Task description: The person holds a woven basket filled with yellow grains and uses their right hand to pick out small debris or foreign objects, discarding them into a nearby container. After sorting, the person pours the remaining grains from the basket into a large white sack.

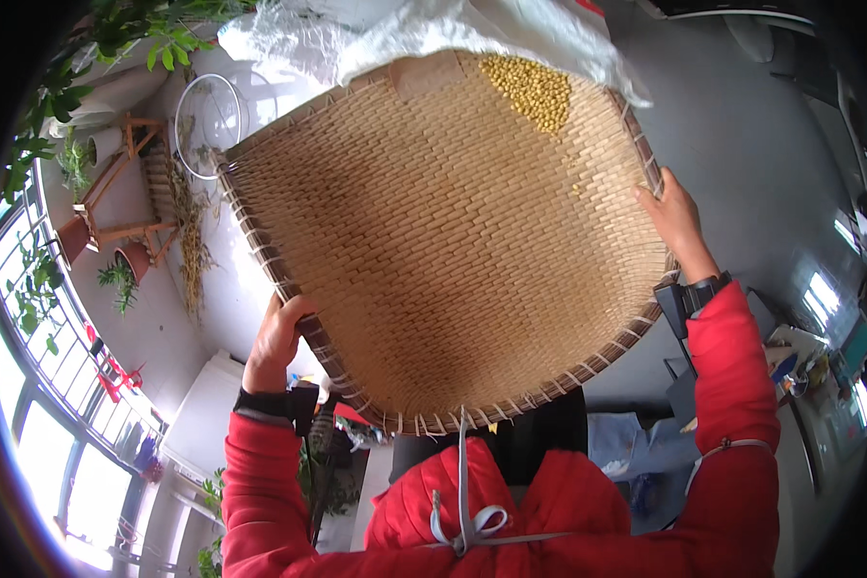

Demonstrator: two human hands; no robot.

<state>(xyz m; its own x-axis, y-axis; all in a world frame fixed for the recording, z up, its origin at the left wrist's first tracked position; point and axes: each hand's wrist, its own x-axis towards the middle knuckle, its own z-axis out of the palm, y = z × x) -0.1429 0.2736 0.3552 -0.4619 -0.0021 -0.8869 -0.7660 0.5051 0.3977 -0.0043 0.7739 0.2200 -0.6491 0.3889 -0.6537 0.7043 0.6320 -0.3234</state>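
Observation:
A large woven winnowing basket (433, 238) is held up in front of me, its rim bound with pale lashing. My left hand (278, 343) grips the left side of the rim, thumb on the inside. On the right side of the rim, my right hand (672, 217) has its thumb over the edge. Yellow beans (531, 94) lie in a pile at the far right end of the basket, with a few stray ones below them. A brown patch (426, 74) covers part of the far edge. A white plastic sack (469, 32) lies beyond and partly against that edge.
A white wire hoop (208, 126) stands past the basket's far left corner. Wooden plant stands (130, 230) with potted plants line the left wall near a barred window (50, 289). Dried stalks (191, 246) lie beside them. Blue cloth or plastic (625, 441) is at the lower right.

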